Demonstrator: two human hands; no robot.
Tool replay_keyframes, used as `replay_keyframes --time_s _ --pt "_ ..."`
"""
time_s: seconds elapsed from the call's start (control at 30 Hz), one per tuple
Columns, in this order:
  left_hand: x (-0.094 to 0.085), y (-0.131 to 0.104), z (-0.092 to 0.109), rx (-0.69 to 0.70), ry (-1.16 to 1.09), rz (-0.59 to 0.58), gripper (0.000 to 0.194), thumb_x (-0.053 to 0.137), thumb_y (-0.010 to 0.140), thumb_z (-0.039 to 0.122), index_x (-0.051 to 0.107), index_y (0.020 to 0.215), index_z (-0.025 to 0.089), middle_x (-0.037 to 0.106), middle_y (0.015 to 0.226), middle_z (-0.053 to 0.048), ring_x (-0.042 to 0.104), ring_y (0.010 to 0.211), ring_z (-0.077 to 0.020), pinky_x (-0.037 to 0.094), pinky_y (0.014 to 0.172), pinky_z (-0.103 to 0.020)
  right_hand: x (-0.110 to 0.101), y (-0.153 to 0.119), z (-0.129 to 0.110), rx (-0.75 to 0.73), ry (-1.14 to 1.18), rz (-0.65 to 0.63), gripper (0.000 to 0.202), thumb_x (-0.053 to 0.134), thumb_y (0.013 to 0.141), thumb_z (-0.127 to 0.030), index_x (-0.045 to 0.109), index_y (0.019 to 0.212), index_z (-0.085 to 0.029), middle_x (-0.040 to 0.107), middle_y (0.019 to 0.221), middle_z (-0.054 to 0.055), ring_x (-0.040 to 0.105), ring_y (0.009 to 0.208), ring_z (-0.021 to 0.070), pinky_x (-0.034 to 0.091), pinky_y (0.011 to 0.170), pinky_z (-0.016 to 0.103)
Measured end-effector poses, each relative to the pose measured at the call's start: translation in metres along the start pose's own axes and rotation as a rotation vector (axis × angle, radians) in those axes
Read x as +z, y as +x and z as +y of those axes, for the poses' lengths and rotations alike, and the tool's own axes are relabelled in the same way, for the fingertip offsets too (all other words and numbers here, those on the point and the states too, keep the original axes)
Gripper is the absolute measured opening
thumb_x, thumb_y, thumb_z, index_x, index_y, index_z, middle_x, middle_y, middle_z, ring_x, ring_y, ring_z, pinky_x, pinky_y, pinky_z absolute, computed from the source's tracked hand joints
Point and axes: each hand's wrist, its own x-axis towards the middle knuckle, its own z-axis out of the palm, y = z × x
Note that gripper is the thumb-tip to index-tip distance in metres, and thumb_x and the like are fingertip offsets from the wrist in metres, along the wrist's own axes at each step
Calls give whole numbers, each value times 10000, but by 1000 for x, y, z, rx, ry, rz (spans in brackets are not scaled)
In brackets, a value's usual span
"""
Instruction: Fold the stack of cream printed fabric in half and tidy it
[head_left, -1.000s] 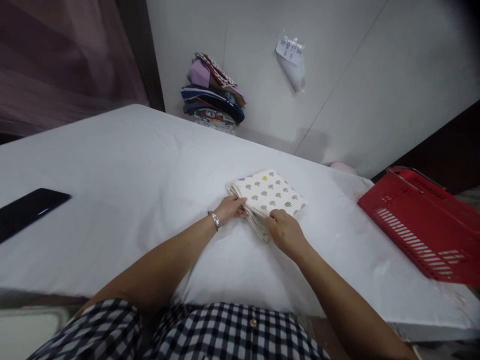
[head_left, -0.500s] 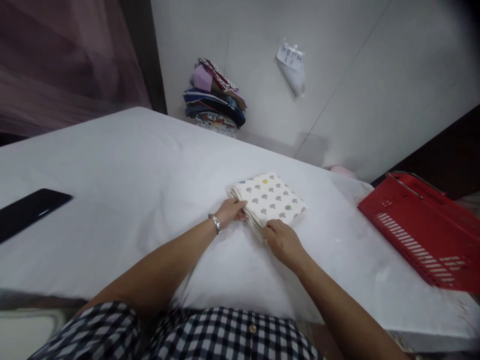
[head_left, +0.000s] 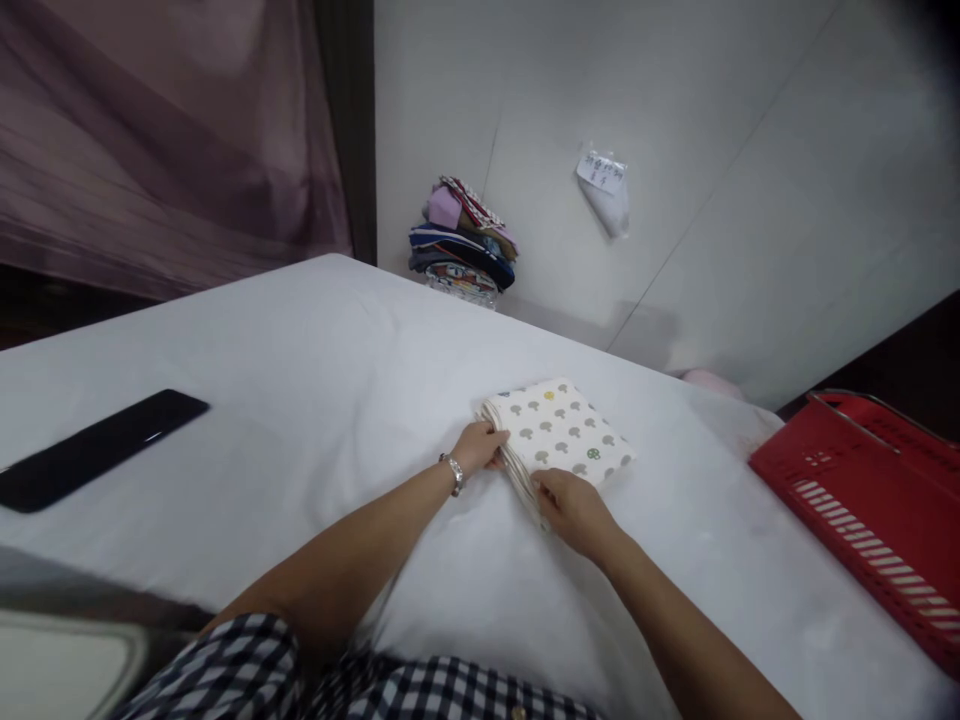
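A folded white cloth [head_left: 566,428] printed with grey mushrooms, plus a few yellow and green ones, lies on the white-covered table [head_left: 285,380]. Its layered, folded edge faces me. My left hand [head_left: 480,447], with a silver bracelet at the wrist, grips that edge near its left corner, thumb on top and fingers under the layers. My right hand [head_left: 574,508] is closed on the same edge at the near right corner; its fingertips are partly hidden.
At left on the table lies a black flat device [head_left: 97,445]. A red plastic basket [head_left: 862,500] stands at the right. Beyond the far edge are a stack of folded fabrics [head_left: 461,245] and a labelled plastic bag [head_left: 604,190]. A mauve curtain [head_left: 172,130] hangs at upper left.
The whole view has shifted, so everything sits lower and further right. Both hands keep hold of the cloth's edge, with little change in their grip.
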Motion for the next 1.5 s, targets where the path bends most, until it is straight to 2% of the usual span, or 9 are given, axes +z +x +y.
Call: replay_keyframes --time_s 0.17,0.4,0.67,0.93,1.1,1.2,1.3,1.4,1.5 --pt "0 -4 6 -49 -81 11 147 571 789 258 493 863 158 581 491 10 597 453 -163 492 450 -249 -4 24 7 13 94 24 235 404 845 -178 620 758 -205 630 717 -1 546 663 134 362 616 228" --pt "2 -3 4 -38 -54 40 229 585 792 275 475 949 150 559 494 36 581 428 -140 482 440 -229 -1 106 6 12 134 164 225 470 816 -215 660 937 -198 673 890 27 593 830 146 417 769 239" --pt "0 1 -2 14 -107 9 240 571 768 199 473 981 152 591 560 20 584 427 -151 496 439 -265 4 168 -25 136 -293 -108 360 519 772 -358 622 1048 -151 607 1079 131 600 918 228 442 735 302" --pt "-1 3 0 -9 -110 17 246 560 761 188 494 993 139 576 523 21 591 442 -167 505 460 -280 12 173 -35 17 -388 -91 268 477 805 -176 632 1008 -94 607 1028 171 600 905 214 434 734 286" --pt "-1 3 2 -22 -84 0 137 555 762 180 519 888 142 558 486 17 593 447 -169 500 454 -266 20 170 -26 -37 -311 -71 214 466 842 -201 658 901 -129 639 944 110 590 868 171 423 745 248" --pt "0 4 1 -43 -112 5 159 542 784 190 491 929 151 563 498 28 588 440 -154 499 457 -255 16 161 -5 -108 -110 -13 247 431 881 -256 666 888 -181 660 903 42 590 850 136 427 764 224" --pt "0 5 1 -60 -117 1 168 530 811 230 473 951 156 576 509 26 580 429 -144 493 450 -246 9 147 26 -129 119 173 269 407 881 -242 656 969 -190 660 973 38 589 907 135 436 826 244" --pt "0 5 2 -72 -99 3 170 543 808 236 475 945 163 575 508 31 581 434 -139 486 444 -231 2 132 58 -71 82 341 337 397 882 -283 610 1122 -179 589 1190 88 513 1118 175 376 968 309" --pt "0 6 3 -69 -78 5 173 550 801 231 478 945 165 566 500 40 572 426 -131 480 438 -221 7 121 80 13 -86 312 494 377 896 -402 431 1338 -188 360 1432 94 252 1345 229 224 1079 417"
